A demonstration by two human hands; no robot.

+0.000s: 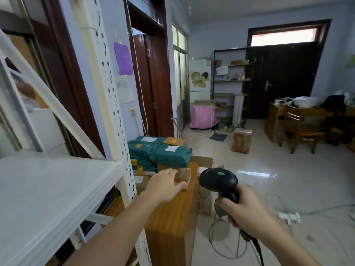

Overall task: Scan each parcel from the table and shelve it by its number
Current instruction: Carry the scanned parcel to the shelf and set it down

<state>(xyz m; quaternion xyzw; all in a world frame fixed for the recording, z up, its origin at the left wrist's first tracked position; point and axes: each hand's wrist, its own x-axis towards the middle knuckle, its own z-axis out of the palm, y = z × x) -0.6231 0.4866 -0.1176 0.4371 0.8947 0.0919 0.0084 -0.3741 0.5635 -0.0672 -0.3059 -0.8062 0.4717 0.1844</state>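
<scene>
Two hands are working in front of me. My left hand (165, 184) is reaching forward with the forearm stretched out, palm down, its grip loose with straight fingers resting on a small brown box (183, 178) on the worktop (172, 212). My right hand (244, 209) is wrapping its grip round the handle of the scanner (219, 181), whose head is pointing left toward the box, long axis tilting up and left. Green parcels (163, 153) are lying stacked at the worktop's far end, beside the shelf (57, 189).
</scene>
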